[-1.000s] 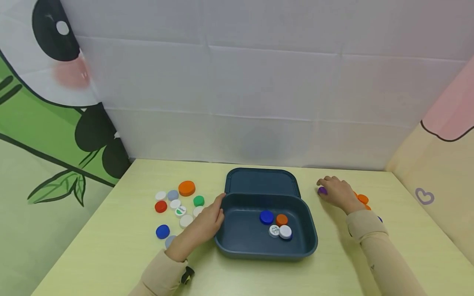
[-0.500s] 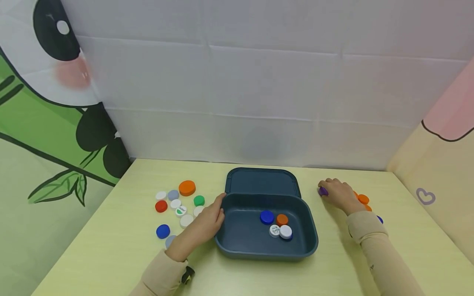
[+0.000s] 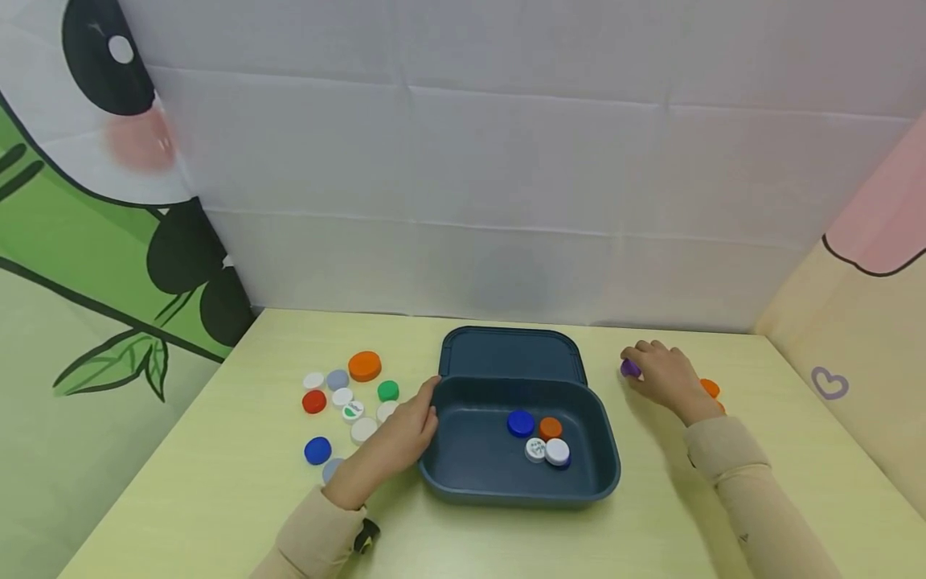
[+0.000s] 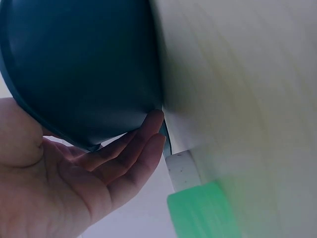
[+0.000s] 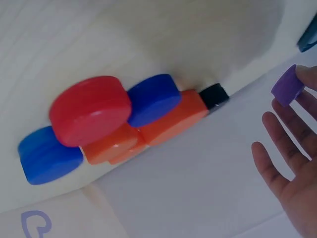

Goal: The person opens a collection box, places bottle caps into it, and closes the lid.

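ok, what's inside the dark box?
The box holds a blue cap, an orange cap, a printed white cap, and a plain white cap mostly hiding something blue. Anything under the caps can't be seen.

Booth-like indoor space: table (image 3: 492,543), cartoon-printed side panels (image 3: 87,217), creased pale backdrop (image 3: 506,169).

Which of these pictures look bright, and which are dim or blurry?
Head view: bright, the right sleeve casting a soft shadow on the table; left wrist view: dim, the box very dark, the green cap soft-edged; right wrist view: hazy, the red cap soft in detail.
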`<state>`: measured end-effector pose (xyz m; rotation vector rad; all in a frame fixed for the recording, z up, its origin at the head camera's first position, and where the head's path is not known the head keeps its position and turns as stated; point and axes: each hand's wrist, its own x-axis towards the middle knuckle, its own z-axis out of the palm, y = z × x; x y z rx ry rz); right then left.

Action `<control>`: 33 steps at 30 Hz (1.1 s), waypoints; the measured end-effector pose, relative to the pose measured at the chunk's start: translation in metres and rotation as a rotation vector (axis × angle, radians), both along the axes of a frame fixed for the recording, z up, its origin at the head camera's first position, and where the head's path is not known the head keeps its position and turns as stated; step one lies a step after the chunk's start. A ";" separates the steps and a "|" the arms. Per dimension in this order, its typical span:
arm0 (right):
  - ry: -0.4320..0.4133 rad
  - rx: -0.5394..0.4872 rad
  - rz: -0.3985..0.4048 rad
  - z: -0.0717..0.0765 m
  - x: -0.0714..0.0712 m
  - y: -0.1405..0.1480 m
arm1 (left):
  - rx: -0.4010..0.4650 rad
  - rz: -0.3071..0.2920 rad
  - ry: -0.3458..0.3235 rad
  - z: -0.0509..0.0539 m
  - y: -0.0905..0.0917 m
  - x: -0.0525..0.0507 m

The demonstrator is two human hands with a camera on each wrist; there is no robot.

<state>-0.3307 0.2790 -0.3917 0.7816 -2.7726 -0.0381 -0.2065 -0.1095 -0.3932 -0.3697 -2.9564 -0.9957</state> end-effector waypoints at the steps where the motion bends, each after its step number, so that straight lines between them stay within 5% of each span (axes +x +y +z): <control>1: 0.010 -0.002 0.003 0.002 0.003 -0.001 | -0.001 -0.003 0.003 0.000 0.000 0.000; 21: 0.199 0.000 0.153 0.038 0.073 -0.076 | -0.002 -0.013 -0.013 0.001 -0.008 0.006; 33: 0.197 0.043 0.357 0.024 0.108 -0.125 | -0.002 -0.024 -0.020 0.000 -0.011 0.011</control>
